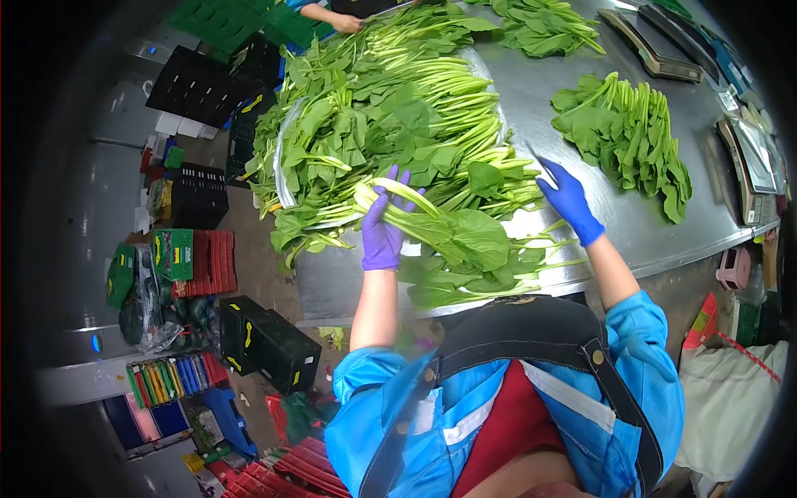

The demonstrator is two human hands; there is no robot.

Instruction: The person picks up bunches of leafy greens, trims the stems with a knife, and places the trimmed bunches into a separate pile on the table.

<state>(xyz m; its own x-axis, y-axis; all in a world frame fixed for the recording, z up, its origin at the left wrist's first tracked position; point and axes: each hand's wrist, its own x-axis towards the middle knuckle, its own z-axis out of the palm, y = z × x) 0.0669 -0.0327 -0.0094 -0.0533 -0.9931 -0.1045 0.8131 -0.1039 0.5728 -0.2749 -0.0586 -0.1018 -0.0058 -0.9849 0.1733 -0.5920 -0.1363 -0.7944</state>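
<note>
My left hand [383, 228], in a purple glove, is closed around the pale stems of a few leafy greens [465, 236]. Their broad leaves hang to the right over the near table edge. In my right hand [571, 201], also gloved in purple, is a slim knife [534, 153], its thin blade pointing up and left. That hand is beside the right end of a large heap of leafy greens [448, 100], stems mostly facing right. More loose greens [473, 286] lie along the front edge, below my left hand's bunch.
A metal table [523, 91] bears a separate row of greens [627, 137] at right and another pile [540, 25] at the back. Scales [652, 50] stand along the right side. Another person's hand [347, 23] touches the heap's far end. Black crates [270, 344] stand on the floor at left.
</note>
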